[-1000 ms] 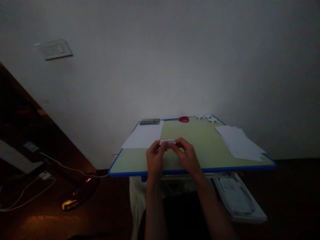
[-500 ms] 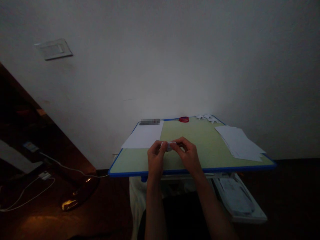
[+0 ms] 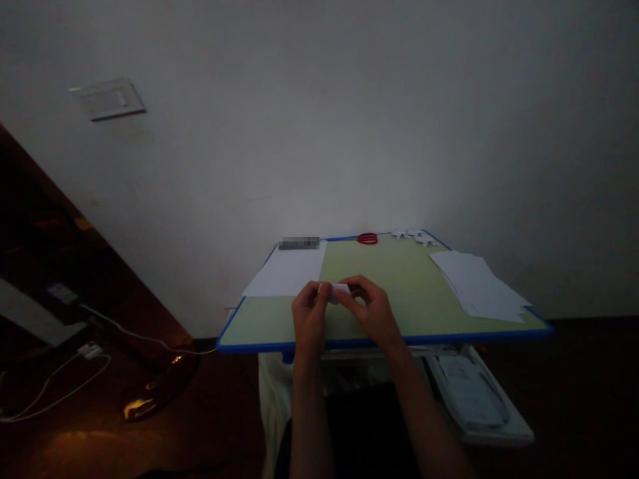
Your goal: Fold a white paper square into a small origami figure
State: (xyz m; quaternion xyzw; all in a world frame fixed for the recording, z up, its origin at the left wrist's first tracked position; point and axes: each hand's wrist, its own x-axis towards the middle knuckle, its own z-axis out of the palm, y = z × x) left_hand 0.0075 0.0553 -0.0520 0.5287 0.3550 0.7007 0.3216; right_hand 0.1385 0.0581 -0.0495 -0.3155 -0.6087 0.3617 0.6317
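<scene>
A small piece of white folded paper [image 3: 341,288] is pinched between my two hands, above the near middle of the pale green table [image 3: 379,266]. My left hand [image 3: 309,314] grips its left end between thumb and curled fingers. On the other side, my right hand [image 3: 373,309] has its thumb pressed against the paper's near face, with the forefinger bent behind it. My fingers cover much of the paper, so its full shape is hidden.
A white sheet [image 3: 287,269] lies at the left, a blurred dark object [image 3: 299,243] at its far edge. Red-handled scissors [image 3: 367,239] and several folded paper pieces [image 3: 414,235] rest along the back. Loose white sheets [image 3: 476,286] overlap at the right. Below, an open drawer [image 3: 472,392] juts out.
My right thumb and fingers have shifted slightly left along the folded paper, and more of its right end shows. My left hand has moved a touch left. The table's other things stay put.
</scene>
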